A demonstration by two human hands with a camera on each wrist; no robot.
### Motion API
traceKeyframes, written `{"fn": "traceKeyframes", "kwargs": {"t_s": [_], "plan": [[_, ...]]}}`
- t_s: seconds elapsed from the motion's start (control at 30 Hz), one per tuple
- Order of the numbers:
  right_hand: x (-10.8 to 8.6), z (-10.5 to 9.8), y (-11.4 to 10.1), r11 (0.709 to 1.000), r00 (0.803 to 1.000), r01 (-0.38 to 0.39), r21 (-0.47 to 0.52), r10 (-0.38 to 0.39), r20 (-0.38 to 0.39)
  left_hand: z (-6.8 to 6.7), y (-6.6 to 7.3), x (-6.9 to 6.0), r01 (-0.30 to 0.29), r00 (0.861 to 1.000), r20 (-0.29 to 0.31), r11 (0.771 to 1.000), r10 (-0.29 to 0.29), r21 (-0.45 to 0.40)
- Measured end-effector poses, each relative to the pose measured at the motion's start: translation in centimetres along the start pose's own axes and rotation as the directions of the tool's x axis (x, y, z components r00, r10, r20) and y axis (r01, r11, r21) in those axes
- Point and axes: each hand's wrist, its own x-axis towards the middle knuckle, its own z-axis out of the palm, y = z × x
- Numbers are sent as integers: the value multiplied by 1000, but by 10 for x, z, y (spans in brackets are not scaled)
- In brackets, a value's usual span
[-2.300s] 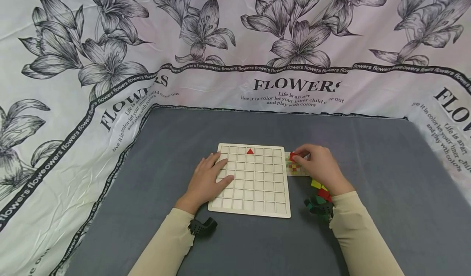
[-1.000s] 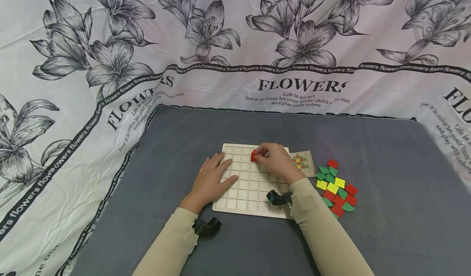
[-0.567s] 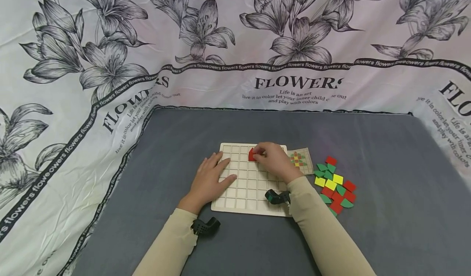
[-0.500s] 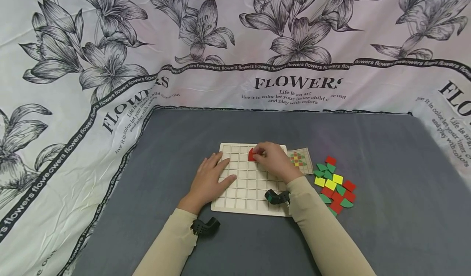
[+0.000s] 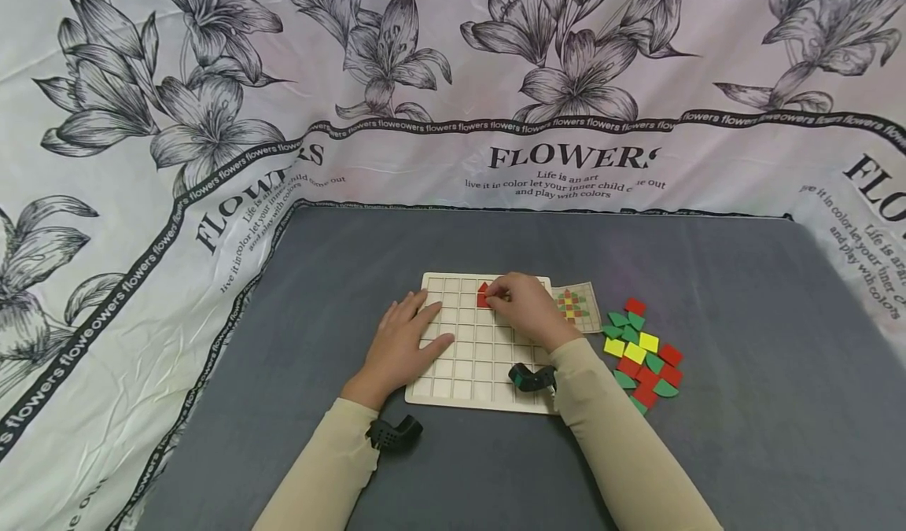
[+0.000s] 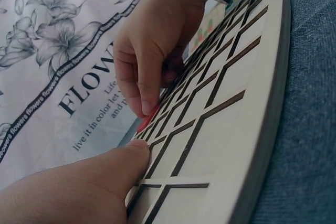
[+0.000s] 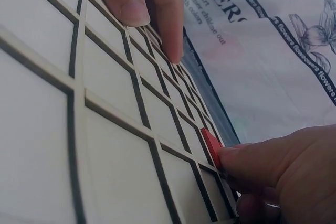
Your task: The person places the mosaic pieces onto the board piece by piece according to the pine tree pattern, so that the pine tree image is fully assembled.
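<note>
Right hand [image 5: 524, 303]: mine; thumb and forefinger pinch a red square [image 5: 482, 300], the fingers coming in from its right.
Position: the red square is on the board [image 5: 463, 370], second row from the far edge, directly on the near side of the red triangle [image 5: 484, 287].
Seating: the right wrist view shows one side of the square beside my thumb; whether it lies fully down in its cell I cannot tell.
Red triangle: in the far row, tip toward the far side.
Left hand [image 5: 399, 350]: laid across the board's left side, fingers spread, gripping nothing. Judged to be steadying the board.
Just changed: 2.3 s ago my right hand had a red piece over the card [image 5: 593, 318] at right; now that hand is over the board. Over the last half second it has barely shifted, but triangle and square now read as two distinct shapes.
Meaning: carrying looks finished and placing nearly so, in my judgement; the square is not yet released.
Card: just beside the board's right edge, printed in red, yellow and green.
Loose stock: on the surface [image 5: 743, 358] right of the card, yellow squares [image 5: 614, 348], further red squares [image 5: 669, 355] and green pieces [image 5: 665, 389] lie close together, untouched by either hand.
</note>
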Motion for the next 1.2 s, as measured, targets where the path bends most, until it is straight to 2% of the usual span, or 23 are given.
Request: {"fn": "traceKeyframes", "kwargs": {"t_s": [0.17, 0.4, 0.7, 0.93, 1.13, 1.2], "plan": [[2, 1, 1, 1000, 1000, 1, -1, -1, 5, 1, -3, 1, 11, 1000, 17, 1000, -11, 11], [3, 1, -1, 1000, 1000, 7, -15, -7, 8, 1, -3, 0, 7, 1000, -14, 1000, -6, 19], [2, 0, -5, 999, 1000, 9, -39, -8, 16, 0, -3, -1, 9, 1000, -13, 1000, -8, 20], [-4, -8, -9, 1000, 1000, 12, -27, -12, 18, 1, -2, 0, 3, 1000, -8, 1000, -3, 11], [-12, -18, -7, 999, 999, 4, -51, -2, 44, 2, -2, 1, 11, 1000, 22, 1000, -11, 23], [-16, -23, -7, 999, 999, 13, -40, -12, 43, 2, -2, 1, 5, 1000, 9, 1000, -5, 16]]}}
